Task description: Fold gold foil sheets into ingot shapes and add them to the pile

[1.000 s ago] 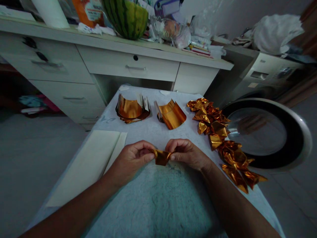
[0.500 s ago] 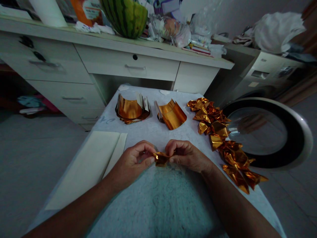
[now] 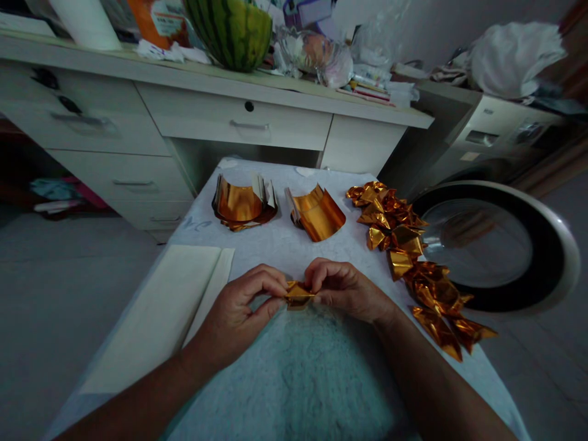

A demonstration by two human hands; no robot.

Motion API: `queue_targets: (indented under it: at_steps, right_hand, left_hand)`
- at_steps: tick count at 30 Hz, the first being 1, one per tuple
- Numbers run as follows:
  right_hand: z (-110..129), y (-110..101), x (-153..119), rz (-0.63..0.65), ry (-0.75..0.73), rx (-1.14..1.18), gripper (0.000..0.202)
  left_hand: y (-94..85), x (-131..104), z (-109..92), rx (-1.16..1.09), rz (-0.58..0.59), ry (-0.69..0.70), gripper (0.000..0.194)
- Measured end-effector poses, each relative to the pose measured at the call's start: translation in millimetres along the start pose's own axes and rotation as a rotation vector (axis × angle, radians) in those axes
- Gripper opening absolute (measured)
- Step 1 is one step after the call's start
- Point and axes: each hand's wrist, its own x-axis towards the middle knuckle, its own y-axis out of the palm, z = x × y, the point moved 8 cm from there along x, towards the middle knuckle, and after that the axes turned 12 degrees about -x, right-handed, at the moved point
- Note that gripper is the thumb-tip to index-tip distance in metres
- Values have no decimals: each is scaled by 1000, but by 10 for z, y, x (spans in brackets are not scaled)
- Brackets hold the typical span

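Note:
Between my two hands is a small folded piece of gold foil paper [image 3: 299, 296], held over the middle of the cloth-covered table. My left hand [image 3: 248, 303] pinches its left end between thumb and fingers. The right end is pinched by my right hand [image 3: 344, 289]. Beyond my hands lie two stacks of curved gold foil sheets, a left stack [image 3: 239, 203] and a right stack [image 3: 320, 212]. A row of folded gold foil pieces [image 3: 399, 236] runs along the table's right side.
Folded off-white paper [image 3: 160, 312] lies left of my left arm on the table [image 3: 294, 386]. A white drawer desk [image 3: 285, 131] stands behind, bearing a cut watermelon [image 3: 232, 33]. On the right, the open round door [image 3: 498, 245] of a washing machine is beside the table edge.
The foil piece has tilted slightly, showing a flatter upper face. Both hands keep their pinch, with only small finger shifts.

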Motion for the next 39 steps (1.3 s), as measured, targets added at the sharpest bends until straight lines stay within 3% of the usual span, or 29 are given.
queue_targets:
  at_steps: [7,15,19,22,34,39]
  right_hand:
    - [12,-1,-3,2,-35,-15,11]
    - [63,-109,-7,-109,-53,-93,9]
    - [-21,-139,-24,-172,35,5,30]
    - [-48,-180,-41,-259,81,-3,32]
    - [-143,-188,9,-340,181,-269,21]
    - [-66,-271,-33,-414,171,-455,10]
  left_hand:
    - [0,3,-37,103,5,23,20]
    - [22,14,-91,267,1,94,22]
    - [40,0,-112,395,3,140,22]
    - [53,-14,-122,481,-4,169,21]
    - [189,-49,-96,636,77,242,24]
    - [133,-64,-120,670,-6,242,28]
